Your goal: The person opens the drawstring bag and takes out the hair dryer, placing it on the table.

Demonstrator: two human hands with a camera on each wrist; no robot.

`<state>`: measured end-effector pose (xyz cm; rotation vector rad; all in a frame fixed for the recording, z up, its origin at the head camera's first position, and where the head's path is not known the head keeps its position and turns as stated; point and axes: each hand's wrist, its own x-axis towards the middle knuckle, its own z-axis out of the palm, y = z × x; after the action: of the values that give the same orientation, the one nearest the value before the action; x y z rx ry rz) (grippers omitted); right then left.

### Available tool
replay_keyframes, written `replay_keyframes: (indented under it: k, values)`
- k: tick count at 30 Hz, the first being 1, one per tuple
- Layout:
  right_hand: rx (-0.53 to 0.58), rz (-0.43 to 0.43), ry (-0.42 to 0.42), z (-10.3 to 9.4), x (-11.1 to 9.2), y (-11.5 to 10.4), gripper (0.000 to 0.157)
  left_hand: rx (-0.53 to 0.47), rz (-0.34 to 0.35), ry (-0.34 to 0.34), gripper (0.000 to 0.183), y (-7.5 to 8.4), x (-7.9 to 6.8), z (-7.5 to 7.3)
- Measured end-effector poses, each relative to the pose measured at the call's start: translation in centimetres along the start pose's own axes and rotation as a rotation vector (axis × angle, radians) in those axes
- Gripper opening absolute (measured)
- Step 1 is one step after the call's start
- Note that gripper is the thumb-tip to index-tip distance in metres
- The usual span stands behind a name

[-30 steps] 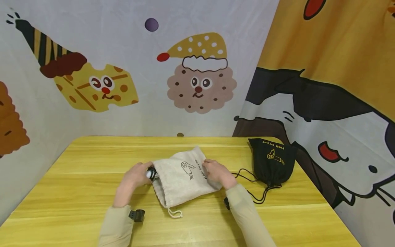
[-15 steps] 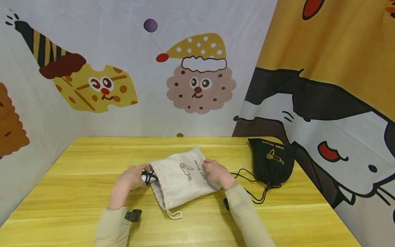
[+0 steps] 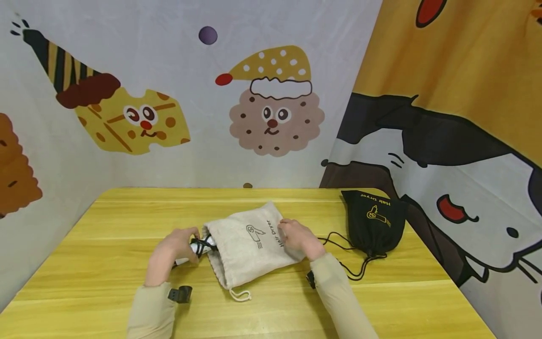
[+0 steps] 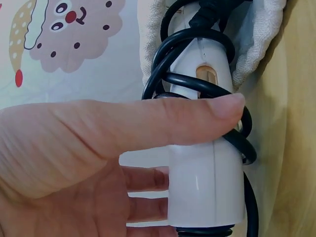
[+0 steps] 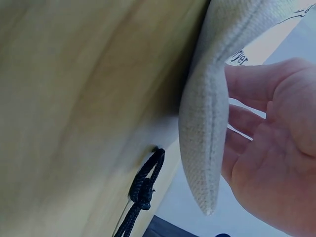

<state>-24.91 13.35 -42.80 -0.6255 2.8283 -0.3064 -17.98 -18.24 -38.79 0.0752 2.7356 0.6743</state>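
A cream drawstring bag [image 3: 241, 256] printed "Hair Dryer" lies on the table with its mouth facing left. From that mouth sticks the white handle of a hair dryer [image 4: 197, 192], a black cord [image 4: 187, 37] wound round it. My left hand [image 3: 173, 247] grips this handle, thumb across the cord and fingers behind. The dryer's other end is hidden inside the bag. At the bag's closed right end, my right hand [image 3: 298, 238] holds the fabric; in the right wrist view its fingers [image 5: 242, 118] reach behind the bag's edge.
A filled black drawstring bag [image 3: 374, 226], also printed "Hair Dryer", sits at the table's back right. Its black cords [image 3: 360, 268] trail toward my right forearm. The wooden table [image 3: 106, 226] ends at a cartoon-printed cloth [image 3: 203, 117].
My left hand has moved left, drawing the hair dryer's handle further out of the bag's mouth. The right hand stays at the bag's closed end.
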Motion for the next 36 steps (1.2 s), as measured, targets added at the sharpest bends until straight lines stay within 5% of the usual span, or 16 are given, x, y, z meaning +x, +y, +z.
replay_keyframes:
  k: [8,17,27,36]
  values:
    - [0.017,-0.007,0.070,-0.3,-0.5,0.0,0.012,0.004,0.029,0.054,0.051,-0.2,0.1,0.1]
    - [-0.032,0.032,0.175,-0.9,-0.6,0.3,0.001,0.050,0.023,0.123,0.057,0.2,1.0,1.1]
    - [-0.083,0.032,0.164,-0.1,-0.2,0.6,0.012,0.137,0.009,0.146,0.068,1.1,1.4,1.7]
    - [-0.122,0.072,0.137,-0.1,-0.2,-0.1,0.011,0.141,0.012,0.183,0.060,0.8,1.7,2.0]
